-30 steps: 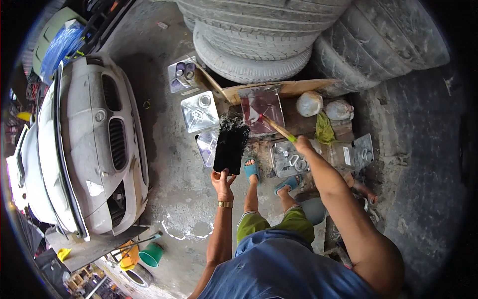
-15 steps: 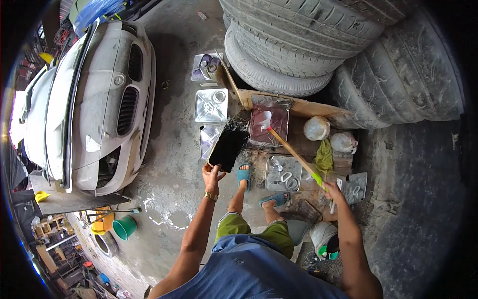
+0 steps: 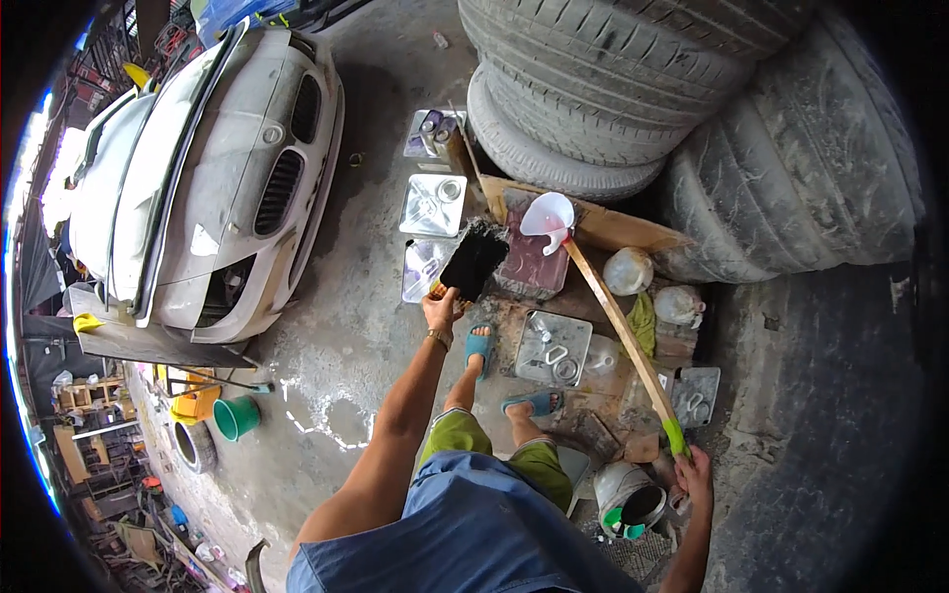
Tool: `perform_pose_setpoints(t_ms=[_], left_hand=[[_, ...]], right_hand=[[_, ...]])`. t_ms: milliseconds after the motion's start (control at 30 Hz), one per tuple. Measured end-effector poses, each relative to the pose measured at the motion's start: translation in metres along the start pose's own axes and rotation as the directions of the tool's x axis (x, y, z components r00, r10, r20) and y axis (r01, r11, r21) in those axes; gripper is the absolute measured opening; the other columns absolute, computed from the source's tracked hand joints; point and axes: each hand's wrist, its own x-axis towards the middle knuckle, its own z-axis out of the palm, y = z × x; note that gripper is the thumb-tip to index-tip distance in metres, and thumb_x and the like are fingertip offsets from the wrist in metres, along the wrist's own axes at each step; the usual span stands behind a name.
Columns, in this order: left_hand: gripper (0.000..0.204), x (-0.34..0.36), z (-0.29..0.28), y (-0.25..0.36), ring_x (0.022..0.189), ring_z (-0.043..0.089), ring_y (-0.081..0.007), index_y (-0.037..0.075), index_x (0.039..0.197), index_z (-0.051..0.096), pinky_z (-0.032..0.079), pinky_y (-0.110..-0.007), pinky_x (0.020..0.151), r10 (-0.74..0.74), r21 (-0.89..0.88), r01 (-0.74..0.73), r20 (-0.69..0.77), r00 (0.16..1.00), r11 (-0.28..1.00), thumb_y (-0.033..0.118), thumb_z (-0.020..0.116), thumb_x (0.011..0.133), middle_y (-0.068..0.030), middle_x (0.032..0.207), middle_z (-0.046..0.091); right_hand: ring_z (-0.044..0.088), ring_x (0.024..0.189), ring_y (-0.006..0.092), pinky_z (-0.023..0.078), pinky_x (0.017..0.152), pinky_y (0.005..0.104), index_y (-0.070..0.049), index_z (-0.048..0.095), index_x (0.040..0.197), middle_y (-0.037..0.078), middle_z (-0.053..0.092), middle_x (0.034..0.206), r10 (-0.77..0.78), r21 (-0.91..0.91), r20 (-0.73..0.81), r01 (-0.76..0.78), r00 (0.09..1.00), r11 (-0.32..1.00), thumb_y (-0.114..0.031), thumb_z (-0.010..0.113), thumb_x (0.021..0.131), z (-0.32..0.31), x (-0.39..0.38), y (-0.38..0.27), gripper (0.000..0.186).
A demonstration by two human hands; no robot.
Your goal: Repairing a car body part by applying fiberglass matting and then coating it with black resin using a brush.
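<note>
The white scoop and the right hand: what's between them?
In the head view, a wooden handle with a green end runs between the white scoop and right hand.

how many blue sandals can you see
2: a left sandal near the picture's middle, and a right sandal below and to its right, both worn. No others show.

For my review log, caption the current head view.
Left hand holding a dark, ragged-edged object, right hand a white scoop by its long handle, near stacked tires.
</note>
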Motion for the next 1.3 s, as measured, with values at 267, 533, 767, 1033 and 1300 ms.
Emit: perform_pose_setpoints(t_ms=[267,533,767,1033,1300], left_hand=[[0.07,0.066,0.014,-0.004,0.084,0.064,-0.0264,-0.002,0.115,0.044,0.057,-0.039,0.061,0.092,0.062,-0.087,-0.084,0.992,0.994,0.028,0.08,0.063,-0.0145,0.101,0.059],[0.062,-0.016,0.092,0.026,0.078,0.065,-0.0246,-0.005,0.11,0.048,0.058,-0.04,0.059,0.049,0.009,-0.05,0.026,0.998,0.999,0.026,0.079,0.066,-0.0147,0.098,0.061],[0.057,-0.008,0.089,0.022,0.077,0.065,-0.0267,-0.004,0.11,0.042,0.059,-0.04,0.06,0.052,-0.077,-0.037,0.204,0.978,0.996,0.018,0.075,0.07,-0.0161,0.097,0.058],[0.047,0.01,0.059,0.007,0.082,0.062,-0.0209,0.002,0.108,0.051,0.058,-0.037,0.058,-0.013,-0.079,0.023,0.124,0.992,0.997,0.022,0.074,0.073,-0.0088,0.099,0.058],[0.031,0.043,0.007,0.022,0.081,0.057,-0.0162,0.011,0.098,0.049,0.058,-0.038,0.064,0.022,-0.109,0.006,0.25,0.968,0.994,0.022,0.07,0.078,-0.0041,0.096,0.057]], right_hand=[[0.04,0.051,0.006,0.033,0.045,0.025,-0.005,0.049,0.075,-0.002,0.046,0.062,-0.25,-0.255,-0.131,0.211,0.959,0.944,-0.007,0.064,0.084,-0.002,-0.067,-0.059,0.018],[0.054,0.062,0.0181,0.044,0.06,0.0346,0.004,0.056,0.084,0.01,0.058,0.069,-0.352,-0.574,-0.333,0.108,0.874,0.812,-0.01,0.074,0.076,0.003,-0.118,-0.045,0.024],[0.05,0.063,0.0184,0.042,0.06,0.0334,0.003,0.055,0.084,0.009,0.056,0.071,-0.384,-0.565,-0.371,0.123,0.845,0.816,-0.01,0.075,0.074,0.007,-0.13,-0.036,0.026],[0.043,0.05,0.0055,0.034,0.044,0.0215,-0.002,0.056,0.086,-0.001,0.049,0.065,-0.024,0.073,-0.153,0.036,0.988,0.997,-0.012,0.064,0.087,0.026,-0.114,-0.023,0.013],[0.058,0.063,0.0248,0.044,0.06,0.0364,0.003,0.057,0.089,0.014,0.059,0.07,-0.272,-0.434,-0.099,0.205,0.957,0.877,-0.016,0.058,0.089,0.148,0.089,-0.073,0.019]])
